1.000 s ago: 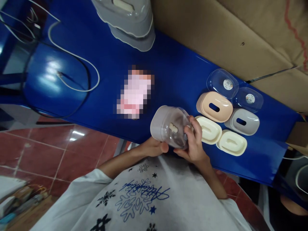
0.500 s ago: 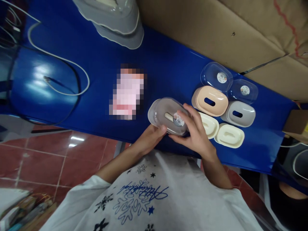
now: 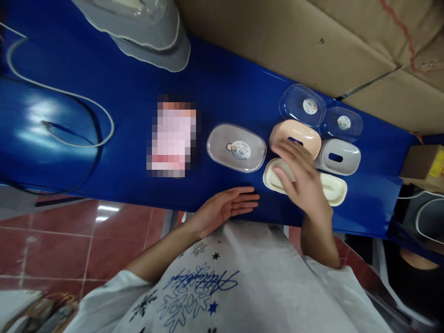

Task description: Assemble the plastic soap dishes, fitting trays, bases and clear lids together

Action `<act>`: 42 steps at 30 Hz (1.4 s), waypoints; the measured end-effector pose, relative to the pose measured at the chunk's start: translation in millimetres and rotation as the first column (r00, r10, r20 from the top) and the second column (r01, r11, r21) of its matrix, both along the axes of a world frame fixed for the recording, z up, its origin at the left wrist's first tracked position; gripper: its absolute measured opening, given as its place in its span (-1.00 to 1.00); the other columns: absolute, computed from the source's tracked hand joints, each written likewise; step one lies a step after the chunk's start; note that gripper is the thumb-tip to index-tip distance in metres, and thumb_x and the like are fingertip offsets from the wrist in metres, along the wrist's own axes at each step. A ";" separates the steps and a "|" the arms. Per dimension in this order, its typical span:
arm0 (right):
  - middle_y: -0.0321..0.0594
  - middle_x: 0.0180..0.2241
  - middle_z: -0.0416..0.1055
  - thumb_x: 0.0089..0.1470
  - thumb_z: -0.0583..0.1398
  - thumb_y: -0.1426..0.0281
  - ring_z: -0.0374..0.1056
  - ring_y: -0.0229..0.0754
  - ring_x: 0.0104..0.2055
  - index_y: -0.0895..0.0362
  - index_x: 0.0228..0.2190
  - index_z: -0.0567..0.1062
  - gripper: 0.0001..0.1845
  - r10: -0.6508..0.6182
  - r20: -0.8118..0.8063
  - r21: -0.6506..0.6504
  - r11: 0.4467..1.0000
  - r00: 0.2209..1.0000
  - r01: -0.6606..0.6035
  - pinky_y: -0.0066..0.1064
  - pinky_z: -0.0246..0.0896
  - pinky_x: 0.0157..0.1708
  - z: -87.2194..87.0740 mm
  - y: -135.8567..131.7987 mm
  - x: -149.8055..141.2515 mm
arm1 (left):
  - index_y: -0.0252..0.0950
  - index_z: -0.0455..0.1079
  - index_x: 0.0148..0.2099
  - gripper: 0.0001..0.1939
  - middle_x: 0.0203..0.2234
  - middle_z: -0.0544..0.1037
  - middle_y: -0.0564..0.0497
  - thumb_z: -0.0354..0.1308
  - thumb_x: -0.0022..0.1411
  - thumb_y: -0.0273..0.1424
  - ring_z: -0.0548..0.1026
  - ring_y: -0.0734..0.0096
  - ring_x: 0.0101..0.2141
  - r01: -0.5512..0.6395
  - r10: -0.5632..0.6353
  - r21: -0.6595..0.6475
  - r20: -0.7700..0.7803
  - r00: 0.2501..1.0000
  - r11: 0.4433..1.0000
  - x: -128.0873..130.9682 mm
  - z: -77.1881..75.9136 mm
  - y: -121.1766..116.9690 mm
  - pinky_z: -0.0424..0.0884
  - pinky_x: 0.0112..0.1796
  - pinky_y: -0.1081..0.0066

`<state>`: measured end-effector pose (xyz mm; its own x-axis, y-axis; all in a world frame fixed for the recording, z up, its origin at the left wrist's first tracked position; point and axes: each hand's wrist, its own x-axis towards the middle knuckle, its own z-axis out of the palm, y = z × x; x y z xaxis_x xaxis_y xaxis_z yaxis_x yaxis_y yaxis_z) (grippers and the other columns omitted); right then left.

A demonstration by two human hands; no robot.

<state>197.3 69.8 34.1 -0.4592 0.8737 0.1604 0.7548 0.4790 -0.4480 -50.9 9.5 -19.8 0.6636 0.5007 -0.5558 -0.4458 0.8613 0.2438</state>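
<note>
An oval grey container under a clear lid with a round label (image 3: 237,147) lies on the blue table, apart from both hands. My left hand (image 3: 225,208) is near the front edge, holding nothing, its fingers stretched out. Over the cream oval trays hovers my right hand (image 3: 300,178), thumb and fingers apart; whether it touches the nearer cream tray (image 3: 274,178) I cannot tell. It hides part of a peach slotted tray (image 3: 308,134) and of a second cream tray (image 3: 337,189). A grey slotted tray (image 3: 342,157) sits to the right.
Two clear oval covers (image 3: 300,104) with round labels lie behind the trays. Left of the container is a blurred pink packet (image 3: 173,136). Stacked grey lidded containers (image 3: 149,51) stand at the back left, and a white cable (image 3: 100,106) loops on the table. Cardboard (image 3: 260,27) borders the back.
The lidded container, held in both hands earlier, now rests on the table. My right hand has moved right over the trays, and my left hand has let go.
</note>
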 end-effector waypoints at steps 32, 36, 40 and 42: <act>-0.17 0.02 0.66 0.34 0.32 0.40 0.59 -0.01 -0.02 -0.08 0.29 0.50 -0.47 -0.262 0.001 0.159 0.953 0.965 0.259 -0.12 0.51 0.03 -7.6 -45.3 30.4 | -0.08 0.36 0.44 -0.38 0.27 0.57 -0.18 0.36 0.41 -0.26 0.52 -0.07 0.25 -0.091 0.090 0.020 0.051 0.995 0.996 47.8 -5.0 5.6 0.47 0.22 -0.04; -0.15 -0.05 0.67 0.29 0.37 0.47 0.58 -0.06 -0.12 -0.03 0.35 0.43 -0.34 -0.135 0.023 0.096 0.987 0.991 0.132 -0.17 0.52 -0.12 0.8 -86.7 18.9 | -0.12 0.30 0.48 -0.35 0.33 0.50 -0.23 0.30 0.45 -0.13 0.46 -0.13 0.32 -0.072 0.073 -0.012 0.122 0.990 0.997 50.8 -0.8 11.0 0.47 0.23 -0.04; -0.12 -0.05 0.67 0.29 0.37 0.49 0.57 -0.05 -0.14 0.02 0.39 0.37 -0.29 -0.125 0.034 0.088 0.989 0.992 0.122 -0.16 0.53 -0.14 -3.8 -99.8 13.0 | -0.20 0.32 0.47 -0.30 0.34 0.48 -0.28 0.24 0.45 0.01 0.33 -0.19 0.40 -0.065 0.065 -0.004 0.153 0.986 0.998 53.8 0.3 10.9 0.41 0.28 -0.05; -0.11 -0.04 0.68 0.29 0.36 0.50 0.58 -0.02 -0.12 0.02 0.42 0.33 -0.25 -0.098 0.036 0.076 0.993 0.995 0.095 -0.14 0.53 -0.15 -7.3 -99.2 9.6 | -0.13 0.29 0.48 -0.27 0.34 0.49 -0.24 0.31 0.41 0.00 0.34 -0.17 0.40 -0.062 0.059 0.023 0.134 0.989 0.998 55.1 -0.5 8.9 0.42 0.27 -0.05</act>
<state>206.9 -29.4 26.8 -0.3805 0.9008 0.2094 0.8156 0.4336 -0.3831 4.2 18.3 -20.3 0.6988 0.5559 -0.4502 -0.5268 0.8257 0.2018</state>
